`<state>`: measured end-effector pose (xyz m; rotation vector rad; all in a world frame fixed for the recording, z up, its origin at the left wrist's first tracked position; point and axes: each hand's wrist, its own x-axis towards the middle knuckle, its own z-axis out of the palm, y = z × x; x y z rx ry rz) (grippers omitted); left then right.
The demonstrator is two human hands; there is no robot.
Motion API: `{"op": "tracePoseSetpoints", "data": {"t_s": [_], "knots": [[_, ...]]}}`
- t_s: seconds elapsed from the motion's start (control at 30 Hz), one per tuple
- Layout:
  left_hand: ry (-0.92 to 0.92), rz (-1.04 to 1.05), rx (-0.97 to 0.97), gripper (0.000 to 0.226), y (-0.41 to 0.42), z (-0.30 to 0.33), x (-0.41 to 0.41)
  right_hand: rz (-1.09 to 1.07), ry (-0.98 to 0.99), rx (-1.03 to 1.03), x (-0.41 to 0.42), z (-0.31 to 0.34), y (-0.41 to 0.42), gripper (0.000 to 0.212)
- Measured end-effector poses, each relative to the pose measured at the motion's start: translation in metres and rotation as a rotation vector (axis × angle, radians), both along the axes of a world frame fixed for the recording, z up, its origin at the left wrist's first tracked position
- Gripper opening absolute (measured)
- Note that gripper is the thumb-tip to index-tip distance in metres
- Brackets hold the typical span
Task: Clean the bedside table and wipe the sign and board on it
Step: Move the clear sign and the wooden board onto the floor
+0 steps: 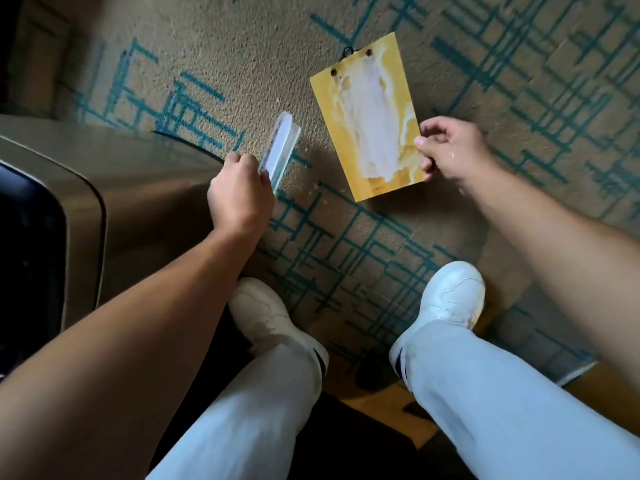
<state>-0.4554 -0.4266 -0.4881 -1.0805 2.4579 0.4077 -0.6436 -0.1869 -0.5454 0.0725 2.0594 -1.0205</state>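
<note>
The person stood over a patterned carpet [381,244] with both items lifted clear of it, one in each hand. The right hand [450,150] pinched the yellow board [329,109] at its right long edge, thumb on the front face and fingers curled behind, so that grip was closed on the board. The board's long axis ran away from the person, the end with two dark rivets and a small hanging loop farthest off, its face turned up to the camera. The left hand [239,192] was wrapped around the near end of a clear acrylic sign [282,147], whose long axis also pointed away and slightly right. The two items were side by side and apart, sign to the left, board to the right. The brown worktop [138,174] of the bedside table lay at lower left, directly under the left forearm, so the left hand was much the nearer to it. No cloth showed anywhere. Setting either piece back would probably mean a leftward move.
</note>
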Motion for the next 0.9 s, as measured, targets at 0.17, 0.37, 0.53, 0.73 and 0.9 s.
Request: {"op": "tracePoseSetpoints", "data": {"t_s": [0.17,0.37,0.53,0.73,0.9], "knots": [[-0.013,-0.167,-0.045,0.026,-0.002,-0.006,-0.002,0.035,0.023,0.063,-0.008,-0.015,-0.008,0.008],[-0.001,-0.274,-0.019,0.021,-0.002,-0.016,0.01,0.008,0.055,0.105,-0.019,-0.026,-0.015,0.011],[-0.022,-0.261,0.008,0.021,0.003,-0.021,0.015,-0.004,0.133,0.177,-0.019,-0.033,-0.016,0.013],[-0.091,-0.269,0.006,0.016,0.006,-0.022,0.009,-0.074,0.095,0.258,-0.017,-0.04,-0.018,0.012],[-0.133,-0.203,0.042,0.036,0.009,-0.003,-0.002,-0.055,0.083,0.307,-0.02,-0.023,-0.022,0.019]]}}
